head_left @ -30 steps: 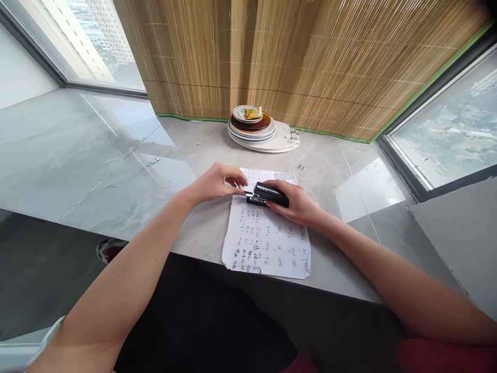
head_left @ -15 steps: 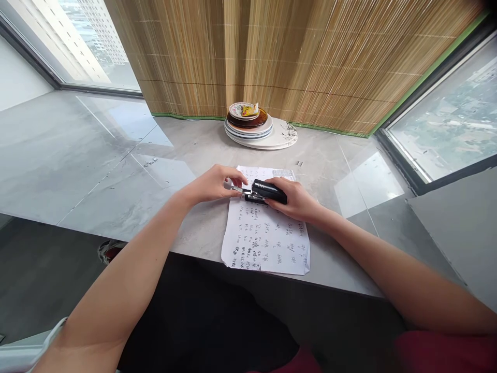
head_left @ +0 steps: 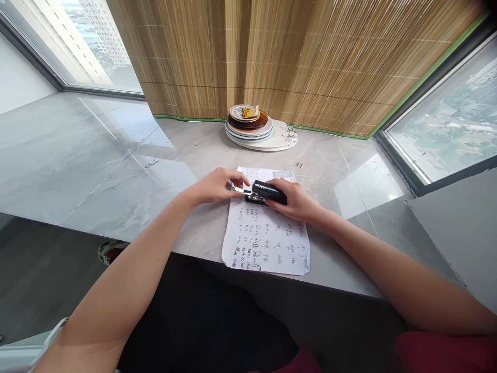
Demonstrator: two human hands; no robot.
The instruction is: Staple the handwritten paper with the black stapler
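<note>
A black stapler lies across the upper part of a handwritten sheet of paper. My right hand wraps around its black body from the right. From the stapler's left end a silver metal slide sticks out, and the fingers of my left hand close on it. Just where the fingertips meet the metal is partly hidden. Beyond the paper, two short staple strips rest on the grey counter.
Plates are stacked at the back on an oval white platter, with a small yellow packet on top. Behind them hangs a bamboo blind. The counter's front edge runs just below the paper. Windows flank both sides.
Both hands keep their places on the stapler. The silver slide between the left fingers has shifted slightly in angle. The paper and plates stay where they were.
</note>
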